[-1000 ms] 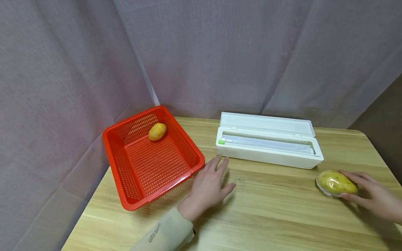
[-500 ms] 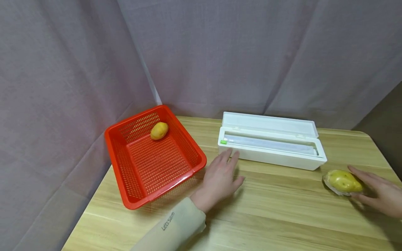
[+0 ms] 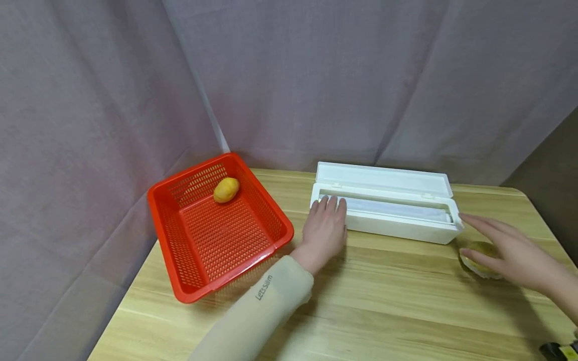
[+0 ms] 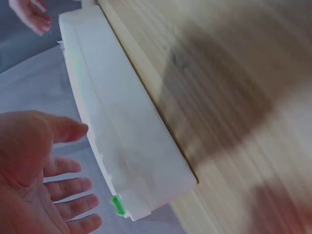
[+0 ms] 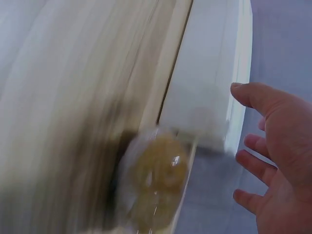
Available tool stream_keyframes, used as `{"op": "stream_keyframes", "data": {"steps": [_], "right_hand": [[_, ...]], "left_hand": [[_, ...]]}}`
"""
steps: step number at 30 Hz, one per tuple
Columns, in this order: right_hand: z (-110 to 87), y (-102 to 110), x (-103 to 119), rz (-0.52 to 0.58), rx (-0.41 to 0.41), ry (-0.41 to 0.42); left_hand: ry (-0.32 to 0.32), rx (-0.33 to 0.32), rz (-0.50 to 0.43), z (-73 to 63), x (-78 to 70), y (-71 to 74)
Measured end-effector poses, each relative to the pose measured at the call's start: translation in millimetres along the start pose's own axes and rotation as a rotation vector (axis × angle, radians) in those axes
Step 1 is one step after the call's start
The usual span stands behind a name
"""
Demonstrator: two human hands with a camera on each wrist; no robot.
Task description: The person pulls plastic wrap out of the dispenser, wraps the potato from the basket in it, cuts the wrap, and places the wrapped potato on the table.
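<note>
"Dispenser: where, how's it handle?"

"White, for cling film; three o'clock from head-view centre, lid up, film roll inside. Probably light, stiff, smooth. Hold both ends; hinge looks flimsy, roll could shift."

"Hands?"

"Left hand, fingers extended, at its nine-o'clock end. Right hand, fingers wide, at its three-o'clock end. Neither grips anything; contact, can't tell."

"Nearby?"

"Film-wrapped yellow produce, four o'clock, partly behind right hand in head view. Bare yellow produce in red plastic basket, eight o'clock."

"Surface, room?"

"Pale wood-grain bench. Greyish curtain, twelve o'clock; brownish panel, three."
</note>
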State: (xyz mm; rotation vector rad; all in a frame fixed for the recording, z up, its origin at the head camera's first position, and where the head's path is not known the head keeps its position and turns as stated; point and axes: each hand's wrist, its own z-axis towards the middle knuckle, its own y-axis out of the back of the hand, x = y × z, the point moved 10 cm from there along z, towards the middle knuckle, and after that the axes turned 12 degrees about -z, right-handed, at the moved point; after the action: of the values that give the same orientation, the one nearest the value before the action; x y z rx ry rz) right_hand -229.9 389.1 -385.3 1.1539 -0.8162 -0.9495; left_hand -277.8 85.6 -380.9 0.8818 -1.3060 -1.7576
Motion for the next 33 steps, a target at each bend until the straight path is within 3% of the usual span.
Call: {"op": "stream_keyframes", "data": {"steps": [9,14,17,23,33], "right_hand": [[38.4,-14,35,-0.061,-0.028,0.105],[46.1,-15,44,-0.112,-0.11,0.173],[47.4,-16,43,-0.116,-0.131,0.171],[49.2,-18,39,-0.116,-0.152,0.164],[45.4,-18,36,-0.119,-0.183,0.166]], "left_hand": [[0.057,0.076,0.09,20.9,5.2,-14.6],[0.075,0.133,0.1,28.2,5.4,-23.4],[0.072,0.143,0.121,31.0,5.5,-25.9],[0.035,0.146,0.158,29.8,4.8,-26.2],[-0.023,0.092,0.196,26.0,3.4,-23.3]]}}
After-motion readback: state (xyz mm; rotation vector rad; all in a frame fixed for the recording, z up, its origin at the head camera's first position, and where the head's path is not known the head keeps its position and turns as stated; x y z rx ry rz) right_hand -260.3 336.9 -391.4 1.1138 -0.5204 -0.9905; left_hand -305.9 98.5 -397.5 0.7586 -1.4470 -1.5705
